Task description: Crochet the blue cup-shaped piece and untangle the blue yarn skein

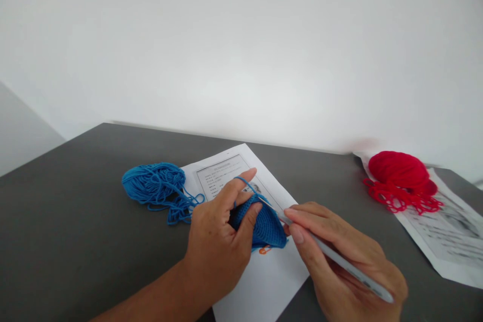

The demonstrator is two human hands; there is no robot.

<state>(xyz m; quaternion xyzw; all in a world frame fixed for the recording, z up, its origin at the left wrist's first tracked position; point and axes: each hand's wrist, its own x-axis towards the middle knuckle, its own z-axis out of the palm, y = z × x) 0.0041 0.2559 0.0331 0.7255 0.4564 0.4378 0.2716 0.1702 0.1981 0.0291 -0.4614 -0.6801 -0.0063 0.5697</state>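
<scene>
My left hand [222,236] pinches a blue crocheted piece [266,226] between thumb and fingers, with blue yarn looped over its raised index finger. In my right hand [339,256] is a crochet hook [349,266] with a grey handle, gripped like a pen. The hook's thin metal tip reaches the upper edge of the crocheted piece, by the yarn; whether a loop sits on it is too small to tell. An orange stitch marker [265,250] hangs at the piece's lower edge. Left of my hands lies the blue yarn skein [153,183], its loose strands trailing towards them.
Under my hands is a white printed sheet [260,287] on the dark grey table [94,241]. A red yarn ball [402,173] with loose loops rests at the right on another printed sheet [449,256]. Behind the table stands a white wall [241,50].
</scene>
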